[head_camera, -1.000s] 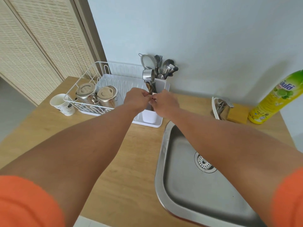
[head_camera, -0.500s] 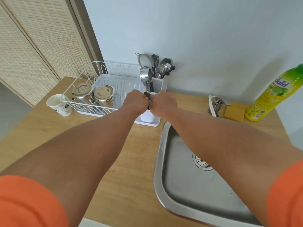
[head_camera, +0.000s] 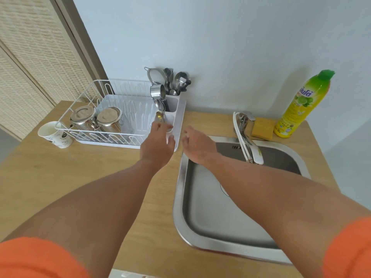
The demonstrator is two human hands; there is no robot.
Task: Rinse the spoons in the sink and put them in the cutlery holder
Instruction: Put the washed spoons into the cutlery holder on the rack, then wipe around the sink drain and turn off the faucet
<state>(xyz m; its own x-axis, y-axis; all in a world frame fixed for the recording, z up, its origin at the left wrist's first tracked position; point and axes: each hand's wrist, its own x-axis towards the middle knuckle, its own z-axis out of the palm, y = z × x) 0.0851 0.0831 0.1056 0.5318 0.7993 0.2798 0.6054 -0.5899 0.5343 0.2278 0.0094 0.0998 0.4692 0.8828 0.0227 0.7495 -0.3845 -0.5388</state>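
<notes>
Both hands [head_camera: 157, 144] [head_camera: 197, 146] have parted, open; spoons [head_camera: 160, 112] stand in the cutlery holder [head_camera: 174, 106] beside cups [head_camera: 96, 119].

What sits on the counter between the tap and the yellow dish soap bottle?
In the head view, a yellow sponge lies on the wooden counter between the tap and the dish soap bottle, close to the bottle's base.

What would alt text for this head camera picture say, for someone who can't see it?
Two bare hands, left and right, hover open by a white cutlery holder with spoons standing in it, beside a dish rack. An empty steel sink lies to the right.
</notes>
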